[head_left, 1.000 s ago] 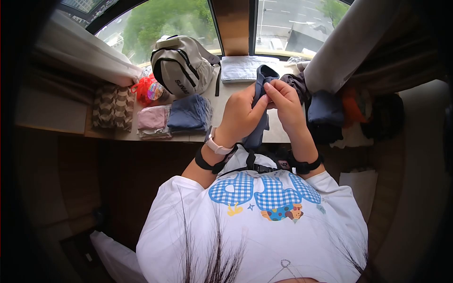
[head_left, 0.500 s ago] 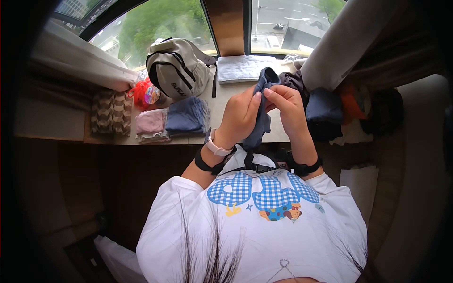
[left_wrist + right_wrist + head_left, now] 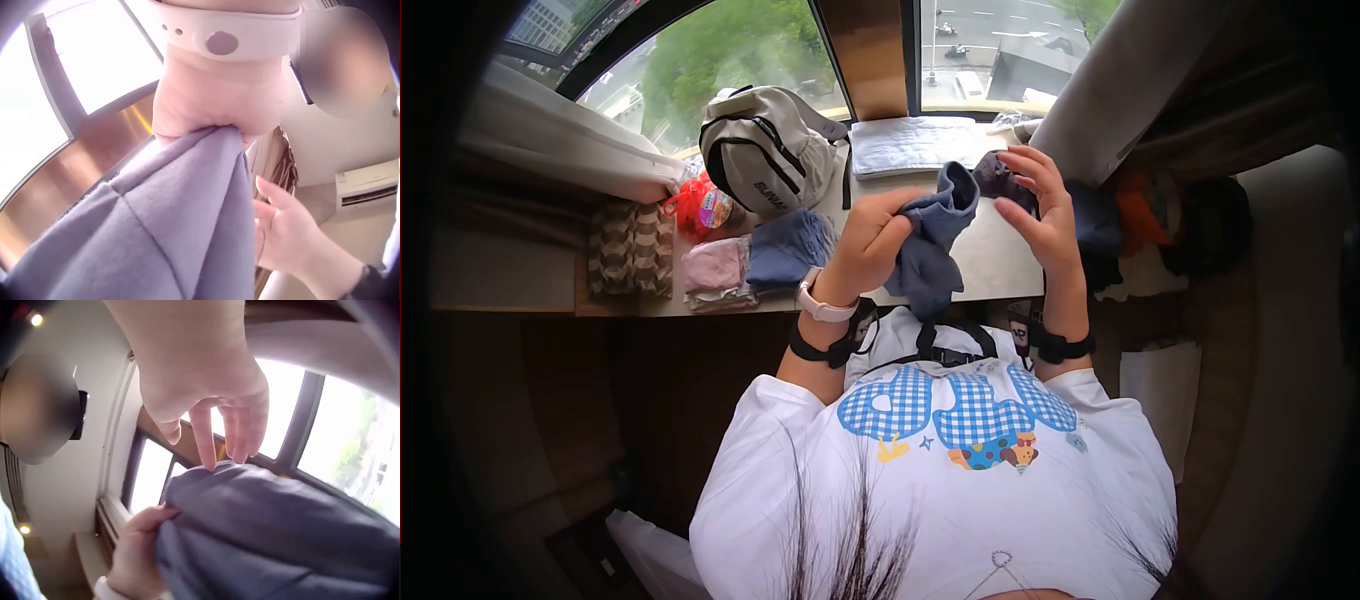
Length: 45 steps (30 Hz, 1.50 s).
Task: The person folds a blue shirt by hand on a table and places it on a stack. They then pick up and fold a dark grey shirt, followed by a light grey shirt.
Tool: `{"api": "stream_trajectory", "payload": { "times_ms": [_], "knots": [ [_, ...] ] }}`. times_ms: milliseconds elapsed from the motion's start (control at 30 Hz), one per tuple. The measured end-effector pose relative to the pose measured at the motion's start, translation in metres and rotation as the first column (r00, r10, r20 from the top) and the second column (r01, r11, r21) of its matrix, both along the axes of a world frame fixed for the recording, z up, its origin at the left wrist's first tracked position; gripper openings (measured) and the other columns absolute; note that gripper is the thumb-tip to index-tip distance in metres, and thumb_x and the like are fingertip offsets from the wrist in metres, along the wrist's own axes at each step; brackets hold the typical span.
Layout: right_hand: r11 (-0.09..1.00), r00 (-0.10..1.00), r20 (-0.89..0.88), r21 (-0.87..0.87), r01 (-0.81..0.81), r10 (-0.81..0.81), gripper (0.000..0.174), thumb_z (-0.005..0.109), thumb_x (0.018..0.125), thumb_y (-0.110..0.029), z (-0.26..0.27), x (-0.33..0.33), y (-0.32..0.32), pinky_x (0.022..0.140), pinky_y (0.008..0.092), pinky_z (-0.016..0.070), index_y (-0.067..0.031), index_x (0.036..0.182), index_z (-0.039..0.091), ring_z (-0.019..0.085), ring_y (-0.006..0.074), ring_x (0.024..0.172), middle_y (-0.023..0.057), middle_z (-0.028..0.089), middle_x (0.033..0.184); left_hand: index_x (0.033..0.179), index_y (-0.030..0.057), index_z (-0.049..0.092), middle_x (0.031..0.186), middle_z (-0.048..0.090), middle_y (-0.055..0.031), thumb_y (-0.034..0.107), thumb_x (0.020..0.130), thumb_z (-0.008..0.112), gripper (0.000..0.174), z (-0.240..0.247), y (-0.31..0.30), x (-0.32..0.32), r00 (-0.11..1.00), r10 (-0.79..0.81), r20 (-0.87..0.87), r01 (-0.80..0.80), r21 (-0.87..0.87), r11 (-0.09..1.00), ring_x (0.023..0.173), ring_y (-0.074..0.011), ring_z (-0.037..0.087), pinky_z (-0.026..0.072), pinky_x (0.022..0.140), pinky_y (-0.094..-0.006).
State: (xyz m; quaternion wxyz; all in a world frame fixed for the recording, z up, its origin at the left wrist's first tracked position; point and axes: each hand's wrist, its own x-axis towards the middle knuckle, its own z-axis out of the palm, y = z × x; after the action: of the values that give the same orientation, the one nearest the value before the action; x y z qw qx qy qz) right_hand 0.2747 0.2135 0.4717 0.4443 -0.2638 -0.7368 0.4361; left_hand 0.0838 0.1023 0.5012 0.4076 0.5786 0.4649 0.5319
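Note:
A blue-grey garment with stitched seams hangs over the front of the sill, its upper end rolled into a loop-like opening. My left hand grips it at the side, and in the left wrist view the cloth spreads down from the curled fingers. My right hand is held up to the right of the garment, fingers spread and loosely bent, with nothing in it. In the right wrist view, the fingertips of that hand hover right at the garment's top edge.
On the sill stand a cream backpack, a white folded towel, folded blue clothes, a pink folded pile and a red bag. Dark cloth, an orange item and a black bundle lie to the right.
Both hands held the garment together before. The right hand has let go and moved right with its fingers spreading, while the left hand has drawn the garment slightly left and down.

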Motion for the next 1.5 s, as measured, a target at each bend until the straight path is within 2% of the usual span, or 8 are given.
{"api": "stream_trajectory", "payload": {
  "times_ms": [33,100,233,367,600,967,1167,1500],
  "knots": [
    [0.988,0.991,0.069,-0.115,-0.103,0.111,0.078,0.075,0.060,-0.019,-0.010,0.006,0.004,0.094,0.0350,0.0323,-0.0098,0.128,0.038,0.042,0.0230,0.113,0.0116,0.041,0.124,0.096,-0.0086,0.055,0.076,0.059,-0.0103,0.002,0.075,0.036,0.030,0.000,-0.001,0.000,0.997,-0.018,0.072,0.017,0.020,1.000,0.067,-0.0127,0.052,0.0426,0.062,-0.0227],
    [0.876,0.911,-0.059,-0.257,-0.408,0.408,0.098,0.078,0.054,-0.018,-0.025,0.005,0.004,0.098,0.0348,0.0281,-0.0101,0.135,0.024,0.039,0.0232,0.118,0.0115,0.039,0.127,0.096,-0.0101,0.055,0.083,0.059,-0.0103,0.005,0.076,0.037,0.031,0.002,-0.003,0.001,0.988,-0.090,0.124,0.093,-0.024,0.995,0.074,-0.0128,0.053,0.0422,0.067,-0.0222],
    [0.702,0.816,-0.253,-0.417,-0.577,0.520,0.106,0.079,0.048,-0.006,-0.037,-0.012,-0.008,0.098,0.0295,0.0291,-0.0075,0.136,0.020,0.042,0.0195,0.115,0.0110,0.043,0.125,0.101,-0.0109,0.053,0.091,0.060,-0.0109,0.008,0.078,0.037,0.034,-0.001,-0.002,0.000,0.993,-0.118,0.031,0.119,-0.043,0.992,0.083,-0.0117,0.054,0.0417,0.074,-0.0218],
    [0.717,0.843,-0.209,-0.449,-0.533,0.496,0.060,0.073,0.057,0.001,-0.031,-0.017,-0.011,0.086,0.0256,0.0397,-0.0024,0.114,0.052,0.052,0.0122,0.096,0.0059,0.059,0.101,0.102,-0.0103,0.053,0.092,0.060,-0.0109,0.008,0.078,0.038,0.033,-0.002,-0.006,0.001,0.993,-0.092,0.076,0.096,-0.054,0.994,0.084,-0.0115,0.054,0.0416,0.075,-0.0213],
    [0.799,0.848,-0.375,-0.334,-0.500,0.374,0.020,0.064,0.074,0.001,-0.024,-0.018,-0.012,0.069,0.0188,0.0418,0.0020,0.093,0.059,0.054,0.0069,0.079,0.0022,0.060,0.086,0.099,-0.0067,0.054,0.083,0.057,-0.0041,0.006,0.081,0.038,0.027,-0.007,-0.009,-0.002,0.982,0.039,0.184,-0.034,-0.029,0.999,0.075,-0.0076,0.048,0.0392,0.068,-0.0187],
    [0.887,0.917,-0.210,-0.254,-0.387,0.340,0.012,0.060,0.077,-0.001,0.011,-0.021,-0.019,0.062,0.0174,0.0375,0.0011,0.088,0.057,0.048,0.0055,0.070,0.0000,0.055,0.075,0.091,-0.0028,0.053,0.080,0.055,-0.0074,0.010,0.084,0.044,0.017,-0.007,-0.005,-0.010,0.945,0.242,-0.221,-0.223,0.110,0.969,0.076,-0.0115,0.050,0.0388,0.069,-0.0219],
    [0.904,0.929,-0.180,-0.230,-0.360,0.324,0.013,0.060,0.077,-0.001,0.023,-0.012,-0.014,0.063,0.0174,0.0382,0.0011,0.090,0.057,0.050,0.0059,0.072,0.0012,0.055,0.077,0.093,0.0003,0.049,0.087,0.054,-0.0081,0.004,0.078,0.053,0.016,-0.012,-0.001,0.004,0.947,0.322,-0.003,-0.318,0.147,0.937,0.081,-0.0152,0.050,0.0395,0.076,-0.0262],
    [0.884,0.897,-0.268,-0.218,-0.413,0.352,0.015,0.060,0.076,0.000,0.059,0.015,0.004,0.068,0.0182,0.0383,0.0033,0.090,0.058,0.051,0.0080,0.076,0.0032,0.057,0.082,0.088,0.0002,0.053,0.094,0.055,-0.0106,0.006,0.068,0.066,0.025,-0.019,0.006,0.009,0.971,0.133,-0.200,-0.073,0.281,0.957,0.088,-0.0209,0.053,0.0412,0.079,-0.0291]
  ]
}}
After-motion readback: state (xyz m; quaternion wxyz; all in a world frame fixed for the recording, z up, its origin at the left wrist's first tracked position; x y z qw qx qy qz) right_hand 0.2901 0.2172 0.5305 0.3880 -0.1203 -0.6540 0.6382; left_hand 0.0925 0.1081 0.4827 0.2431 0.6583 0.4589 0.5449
